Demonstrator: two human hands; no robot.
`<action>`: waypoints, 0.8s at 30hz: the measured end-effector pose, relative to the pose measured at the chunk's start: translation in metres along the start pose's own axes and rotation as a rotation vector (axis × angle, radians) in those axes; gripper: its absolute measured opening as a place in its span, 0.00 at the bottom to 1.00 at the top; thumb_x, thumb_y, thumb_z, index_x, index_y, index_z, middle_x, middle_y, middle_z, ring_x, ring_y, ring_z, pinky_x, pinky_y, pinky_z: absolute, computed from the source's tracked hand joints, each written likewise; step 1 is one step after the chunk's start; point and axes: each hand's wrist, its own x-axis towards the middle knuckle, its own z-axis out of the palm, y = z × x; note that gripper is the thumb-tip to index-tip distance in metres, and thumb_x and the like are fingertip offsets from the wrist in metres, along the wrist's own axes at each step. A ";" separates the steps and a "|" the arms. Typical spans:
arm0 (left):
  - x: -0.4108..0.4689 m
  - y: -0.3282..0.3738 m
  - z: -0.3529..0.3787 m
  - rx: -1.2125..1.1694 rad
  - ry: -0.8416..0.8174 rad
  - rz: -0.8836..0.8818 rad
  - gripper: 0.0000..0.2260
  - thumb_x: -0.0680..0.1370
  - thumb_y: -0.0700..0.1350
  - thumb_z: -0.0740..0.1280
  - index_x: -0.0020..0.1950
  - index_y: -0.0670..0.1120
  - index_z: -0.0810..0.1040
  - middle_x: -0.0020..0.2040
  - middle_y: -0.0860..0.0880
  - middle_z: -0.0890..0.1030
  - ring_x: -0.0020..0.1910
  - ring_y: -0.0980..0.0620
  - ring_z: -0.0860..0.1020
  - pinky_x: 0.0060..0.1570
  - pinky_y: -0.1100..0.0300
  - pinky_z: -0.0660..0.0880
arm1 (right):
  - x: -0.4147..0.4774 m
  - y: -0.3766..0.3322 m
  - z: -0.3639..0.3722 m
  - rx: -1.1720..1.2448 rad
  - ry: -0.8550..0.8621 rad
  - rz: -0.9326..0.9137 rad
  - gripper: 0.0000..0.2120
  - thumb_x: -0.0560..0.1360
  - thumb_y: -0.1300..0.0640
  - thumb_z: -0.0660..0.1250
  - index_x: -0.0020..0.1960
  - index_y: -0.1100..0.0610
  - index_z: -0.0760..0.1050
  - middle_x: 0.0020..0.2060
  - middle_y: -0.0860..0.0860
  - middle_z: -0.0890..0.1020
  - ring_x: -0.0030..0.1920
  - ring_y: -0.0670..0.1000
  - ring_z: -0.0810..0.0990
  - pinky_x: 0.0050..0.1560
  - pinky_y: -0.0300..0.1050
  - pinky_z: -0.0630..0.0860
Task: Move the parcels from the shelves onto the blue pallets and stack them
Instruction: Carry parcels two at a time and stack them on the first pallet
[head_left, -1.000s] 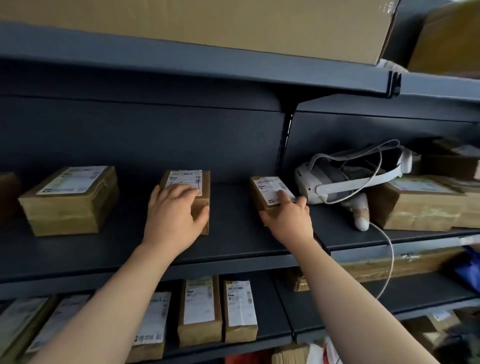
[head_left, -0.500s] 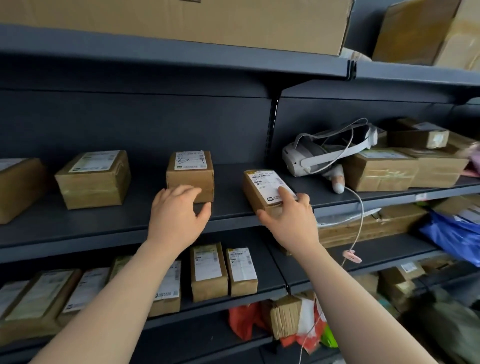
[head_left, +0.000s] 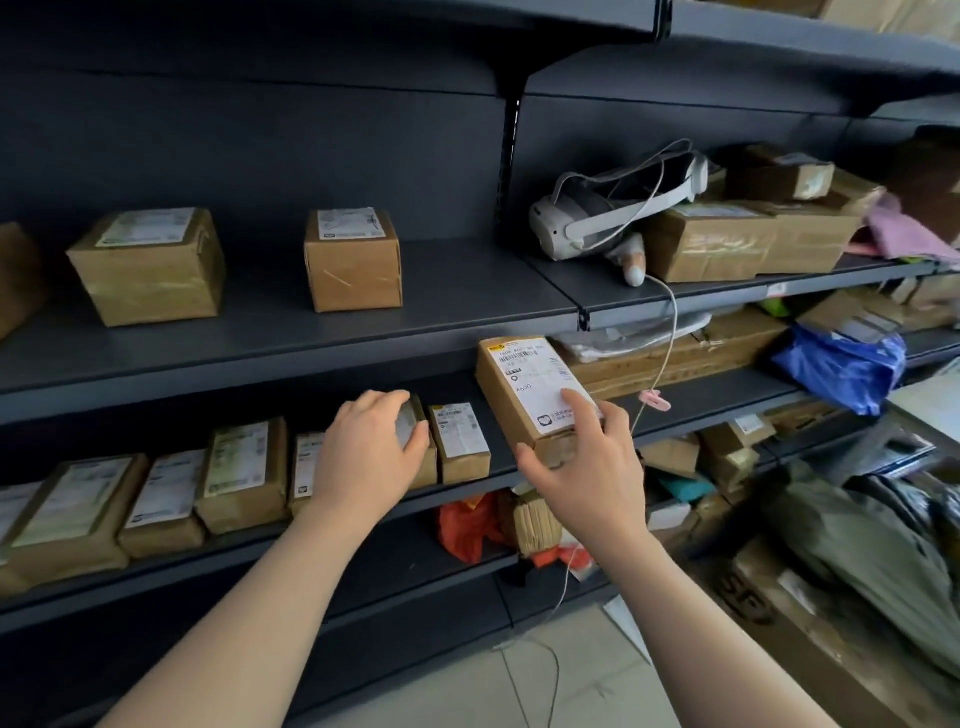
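My right hand (head_left: 587, 462) grips a small brown parcel (head_left: 524, 395) with a white label, held in the air in front of the shelf edge. My left hand (head_left: 369, 452) is down at the lower shelf, its fingers curled over the top of a small brown parcel (head_left: 415, 423) standing there. On the middle shelf (head_left: 291, 332) stand a cube-shaped parcel (head_left: 353, 260) and a wider parcel (head_left: 148, 265). No blue pallet is in view.
A white headset (head_left: 587, 218) with a dangling cable lies on the middle shelf to the right, beside stacked parcels (head_left: 748, 239). A row of labelled parcels (head_left: 156, 499) fills the lower shelf. Bags and boxes (head_left: 841, 551) crowd the floor at right.
My right hand has lifted the labelled parcel off the middle shelf and pulled it down and toward me. My left hand dropped from the cube-shaped parcel to a parcel on the lower shelf.
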 end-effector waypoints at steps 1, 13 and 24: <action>-0.002 0.001 0.007 -0.010 -0.017 -0.003 0.20 0.78 0.51 0.64 0.68 0.45 0.73 0.63 0.47 0.76 0.61 0.46 0.72 0.58 0.52 0.72 | -0.002 0.006 0.005 -0.008 -0.015 0.010 0.34 0.69 0.37 0.68 0.70 0.45 0.60 0.67 0.53 0.65 0.64 0.55 0.68 0.58 0.49 0.73; 0.021 0.020 0.128 0.037 -0.178 -0.167 0.23 0.78 0.53 0.64 0.71 0.46 0.68 0.65 0.45 0.72 0.63 0.46 0.72 0.56 0.54 0.73 | 0.057 0.089 0.064 0.006 -0.183 0.025 0.34 0.71 0.37 0.66 0.71 0.44 0.57 0.68 0.53 0.62 0.66 0.56 0.67 0.59 0.50 0.74; 0.061 0.021 0.243 0.189 -0.256 -0.359 0.27 0.78 0.57 0.62 0.74 0.47 0.64 0.71 0.42 0.65 0.65 0.42 0.69 0.58 0.52 0.73 | 0.120 0.154 0.117 0.068 -0.312 -0.049 0.34 0.71 0.38 0.68 0.71 0.46 0.60 0.68 0.53 0.63 0.66 0.55 0.66 0.58 0.51 0.75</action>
